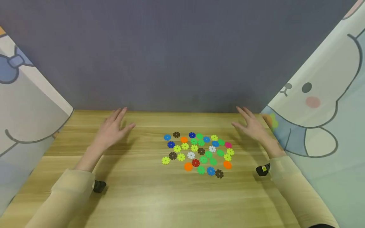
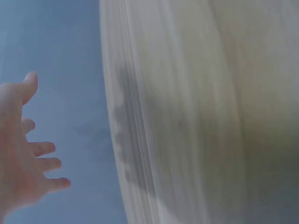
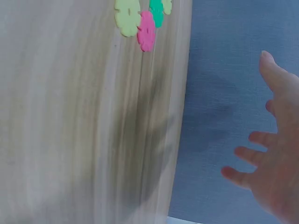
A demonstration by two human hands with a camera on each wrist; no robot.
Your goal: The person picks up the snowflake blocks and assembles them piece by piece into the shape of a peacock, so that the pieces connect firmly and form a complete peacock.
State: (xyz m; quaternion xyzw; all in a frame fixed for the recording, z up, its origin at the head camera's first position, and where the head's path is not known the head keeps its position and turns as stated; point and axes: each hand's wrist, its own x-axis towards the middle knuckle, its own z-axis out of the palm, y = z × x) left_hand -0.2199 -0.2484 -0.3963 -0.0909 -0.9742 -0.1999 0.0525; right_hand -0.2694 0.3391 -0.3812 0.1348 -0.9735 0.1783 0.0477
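Many flat, notched plastic discs, snowflake-shaped building pieces, lie spread over the middle of the wooden table, among them a red disc (image 1: 195, 163), a white disc (image 1: 191, 155) and a pink disc (image 1: 228, 145). My left hand (image 1: 109, 131) hovers to the left of them, fingers spread and holding nothing. On the other side, my right hand (image 1: 251, 126) is likewise raised with straight fingers and an unfilled palm; the pink disc is among the pieces nearest to it. In the right wrist view the pink disc (image 3: 146, 31) lies beside a yellow-green disc (image 3: 127, 17).
A grey-blue panel (image 1: 171, 63) rises behind the table's far edge. Printed cloths with cartoon animals hang at the left (image 1: 28, 104) and right (image 1: 319, 120). The wooden tabletop (image 1: 159, 199) stretches in front of the discs. Small black devices sit at both wrists.
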